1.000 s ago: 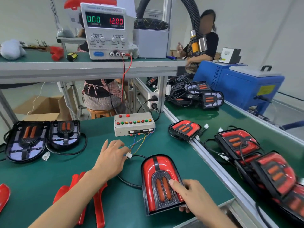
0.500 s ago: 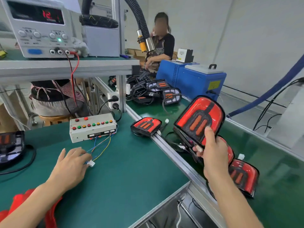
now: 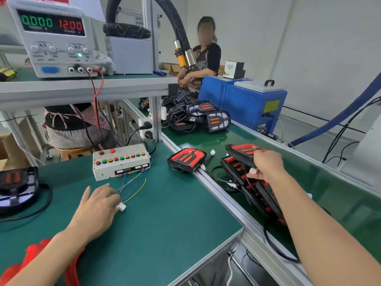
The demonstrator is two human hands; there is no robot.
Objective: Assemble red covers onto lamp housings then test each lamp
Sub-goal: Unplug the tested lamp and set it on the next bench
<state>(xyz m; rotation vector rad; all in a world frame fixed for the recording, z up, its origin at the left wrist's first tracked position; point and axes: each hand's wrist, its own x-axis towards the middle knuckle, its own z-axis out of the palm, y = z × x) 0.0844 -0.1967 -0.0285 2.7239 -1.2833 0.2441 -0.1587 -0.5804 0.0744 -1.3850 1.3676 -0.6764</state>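
Note:
My right hand [image 3: 266, 165] grips a red-covered lamp [image 3: 244, 152] over the conveyor belt [image 3: 334, 188], lowering it onto a stack of finished lamps [image 3: 253, 186]; a white plug shows by my fingers. My left hand [image 3: 97, 205] rests on the green bench [image 3: 165, 213], its fingers on the white test connector [image 3: 121, 207] with coloured wires leading to the test box [image 3: 121, 162]. Another red-covered lamp [image 3: 186, 158] lies at the bench's edge. Loose red covers [image 3: 35, 259] lie under my left forearm. An uncovered housing [image 3: 16, 184] sits at far left.
A power supply [image 3: 55, 38] reading 0.000 and 12.00 stands on the shelf. More lamps [image 3: 206, 118] are piled further up the belt beside a blue machine [image 3: 245, 102]. A person [image 3: 202, 65] stands behind it. An aluminium rail [image 3: 222, 199] separates bench and belt.
My right hand lifted the finished lamp off the bench, carried it right and lowered it onto the stack on the belt. My left hand stayed on the test connector.

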